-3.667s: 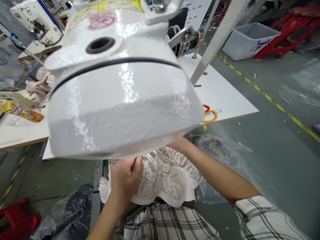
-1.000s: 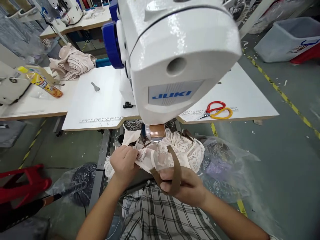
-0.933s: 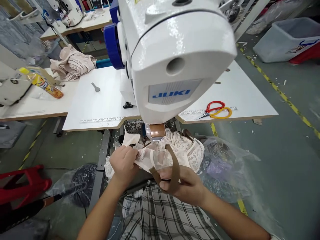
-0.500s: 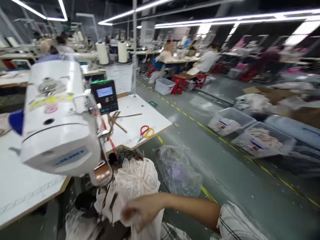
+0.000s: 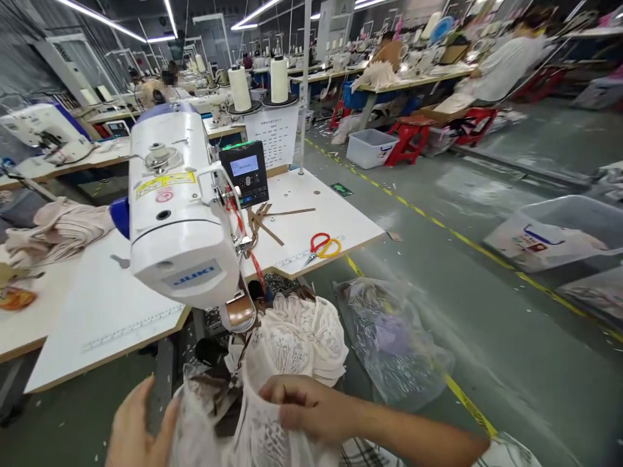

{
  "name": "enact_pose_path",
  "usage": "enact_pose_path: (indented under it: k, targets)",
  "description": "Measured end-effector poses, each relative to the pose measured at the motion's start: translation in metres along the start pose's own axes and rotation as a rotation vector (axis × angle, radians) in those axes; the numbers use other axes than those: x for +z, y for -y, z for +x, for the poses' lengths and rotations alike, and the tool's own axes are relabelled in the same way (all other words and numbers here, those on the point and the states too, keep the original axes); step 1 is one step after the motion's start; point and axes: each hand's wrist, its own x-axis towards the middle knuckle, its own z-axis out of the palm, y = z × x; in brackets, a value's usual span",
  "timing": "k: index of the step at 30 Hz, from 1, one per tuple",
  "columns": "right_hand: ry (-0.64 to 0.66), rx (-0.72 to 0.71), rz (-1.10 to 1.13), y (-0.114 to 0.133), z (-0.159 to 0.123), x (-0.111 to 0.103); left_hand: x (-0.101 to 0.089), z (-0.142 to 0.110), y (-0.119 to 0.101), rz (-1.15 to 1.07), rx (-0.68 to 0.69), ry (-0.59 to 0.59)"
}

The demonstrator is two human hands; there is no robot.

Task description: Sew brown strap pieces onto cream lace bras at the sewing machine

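Note:
My right hand [image 5: 318, 408] is curled over the edge of a cream lace bra [image 5: 272, 421], fingers closed on it low in the view. To its left, my left hand [image 5: 139, 425] is open, thumb and fingers apart, close to the sheer whitish fabric [image 5: 192, 415]; whether it touches the fabric I cannot tell. A bunch of more cream lace bras [image 5: 306, 334] hangs just beyond my right hand. Above them is the head of a white JUKI sewing machine [image 5: 182, 214], with a copper-coloured cylinder [image 5: 240, 311] at its lower end.
Red-and-yellow scissors [image 5: 321, 246] and brown strips [image 5: 267, 224] lie on the white tabletop [image 5: 335, 207] beside a control panel [image 5: 244, 172]. A clear plastic bag [image 5: 389, 337] rests on the floor at the right. Farther off stand plastic bins [image 5: 549, 233], red stools [image 5: 409, 139] and seated people.
My left hand has come into view at the lower left. My right hand now grips the lace bra, and the view has turned left.

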Motion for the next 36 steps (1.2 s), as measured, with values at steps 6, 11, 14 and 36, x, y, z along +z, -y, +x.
enact_pose_path:
  k: [6, 11, 14, 36]
  targets:
    - [0.09, -0.151, -0.436, 0.018, 0.019, -0.01, 0.079, -0.028, -0.058, -0.906, -0.406, 0.578]
    - [-0.426, 0.14, -1.161, 0.051, 0.081, -0.126, 0.092, -0.015, -0.089, -1.171, -0.747, 0.574]
    - [-0.701, 0.324, -1.432, 0.075, 0.141, -0.194, 0.098, -0.004, -0.093, -1.159, -0.779, 0.534]
    - [-0.384, -0.087, -0.452, 0.114, 0.171, -0.186, 0.063, -0.005, -0.099, -1.071, -0.585, 0.408]
